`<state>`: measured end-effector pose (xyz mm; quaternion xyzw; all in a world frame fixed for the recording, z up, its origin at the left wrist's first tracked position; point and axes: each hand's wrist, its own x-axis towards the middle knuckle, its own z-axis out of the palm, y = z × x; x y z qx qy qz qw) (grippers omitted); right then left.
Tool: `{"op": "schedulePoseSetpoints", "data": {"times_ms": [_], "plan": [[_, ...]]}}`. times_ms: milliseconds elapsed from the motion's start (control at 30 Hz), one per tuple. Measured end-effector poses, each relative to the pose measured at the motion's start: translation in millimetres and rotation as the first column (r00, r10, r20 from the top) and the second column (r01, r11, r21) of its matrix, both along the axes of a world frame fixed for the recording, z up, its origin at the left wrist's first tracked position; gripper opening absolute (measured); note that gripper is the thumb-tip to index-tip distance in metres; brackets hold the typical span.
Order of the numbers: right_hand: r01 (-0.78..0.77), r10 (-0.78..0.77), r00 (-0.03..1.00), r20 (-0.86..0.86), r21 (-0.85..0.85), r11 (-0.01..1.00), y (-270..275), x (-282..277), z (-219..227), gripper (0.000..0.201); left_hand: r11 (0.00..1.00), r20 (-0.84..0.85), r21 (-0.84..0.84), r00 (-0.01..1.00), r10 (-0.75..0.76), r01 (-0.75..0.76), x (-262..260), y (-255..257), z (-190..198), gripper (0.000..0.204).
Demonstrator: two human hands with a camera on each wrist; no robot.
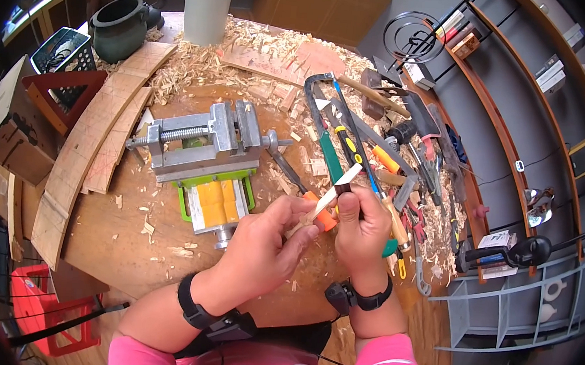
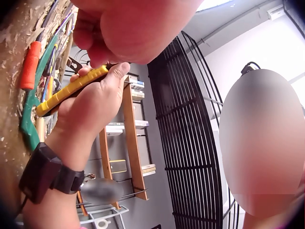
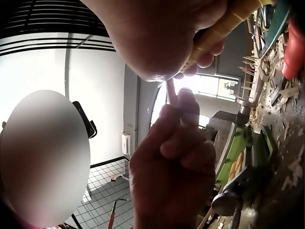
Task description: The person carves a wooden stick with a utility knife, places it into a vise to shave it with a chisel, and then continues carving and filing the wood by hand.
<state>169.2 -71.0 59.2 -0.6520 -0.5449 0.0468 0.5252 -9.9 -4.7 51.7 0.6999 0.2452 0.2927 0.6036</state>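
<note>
My left hand (image 1: 262,253) pinches a thin pale wooden stick (image 3: 171,91) between thumb and fingers. Close beside it, my right hand (image 1: 363,234) grips a knife-like tool with a ribbed yellow handle (image 2: 71,90), whose working end is hidden at the hands. The handle sticks out past the right fist on its far side. Both hands are held up over the front of the wooden table (image 1: 162,241). Beyond the left hand stands a grey metal vise (image 1: 202,143) with a green base and a yellow block (image 1: 215,202).
A green-framed hacksaw (image 1: 330,154), an orange handle (image 1: 385,159) and several other tools crowd the table's right side. Wood shavings (image 1: 249,40) cover the back. Long boards (image 1: 106,124) lie at left near a dark pot (image 1: 118,28). A red stool (image 1: 52,307) stands below.
</note>
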Motion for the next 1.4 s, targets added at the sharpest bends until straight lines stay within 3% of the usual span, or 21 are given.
{"op": "schedulePoseSetpoints", "data": {"times_ms": [67,133,233,300,433,533,633,700,833,900,1100,1200,1333,1400], "plan": [[0.0,0.0,1.0,0.006,0.004,1.0,0,3,-3,0.026,1.0,0.04,0.005,0.999,0.009,-0.009,3,-1,-3,0.028],[-0.02,0.02,0.989,0.148,0.0,1.0,0,2,1,0.022,1.0,0.078,0.012,0.997,0.019,-0.02,4,-1,-9,0.028],[-0.092,0.094,0.969,0.228,-0.02,0.996,0,-5,4,0.019,0.999,0.109,0.016,0.994,0.028,-0.03,3,1,-9,0.028],[-0.117,0.113,0.955,0.273,-0.004,0.993,2,-10,1,0.018,0.974,0.075,0.171,0.988,0.138,-0.149,1,5,1,0.029],[-0.148,0.123,0.929,0.348,0.048,0.988,4,-13,3,0.013,0.973,0.152,0.164,0.978,0.14,-0.164,2,8,-7,0.028],[-0.087,0.068,0.973,0.222,0.079,0.993,3,-13,4,0.011,0.994,0.104,0.092,0.993,0.051,-0.061,1,6,-2,0.028],[-0.044,0.02,0.964,0.266,0.087,0.995,2,-9,9,0.011,1.0,0.063,-0.01,0.998,0.003,-0.003,1,4,-4,0.026],[-0.05,0.021,0.954,0.3,0.09,0.995,3,-9,9,0.01,0.99,0.165,0.083,0.981,0.098,-0.113,4,3,-3,0.026],[-0.052,0.031,0.937,0.349,0.052,0.997,2,-10,6,0.01,0.988,0.104,0.137,0.993,0.061,-0.075,0,3,1,0.024],[-0.058,0.042,0.939,0.341,0.037,0.998,1,-11,5,0.01,0.981,0.108,0.135,0.986,0.123,-0.137,1,2,1,0.027],[-0.14,0.137,0.919,0.369,-0.019,0.99,1,-13,2,0.012,0.986,-0.049,0.135,0.994,0.102,-0.095,-6,8,12,0.029],[-0.175,0.189,0.9,0.394,-0.07,0.982,0,-8,8,0.013,0.976,0.017,0.201,0.997,0.077,-0.078,-6,9,9,0.03],[-0.215,0.205,0.896,0.393,-0.018,0.976,0,-4,0,0.015,0.989,-0.071,0.146,0.997,0.027,-0.017,-6,10,12,0.032],[-0.224,0.208,0.901,0.381,-0.003,0.975,1,-1,-1,0.015,0.991,0.056,0.124,0.998,0.041,-0.047,-2,11,2,0.036]]}}
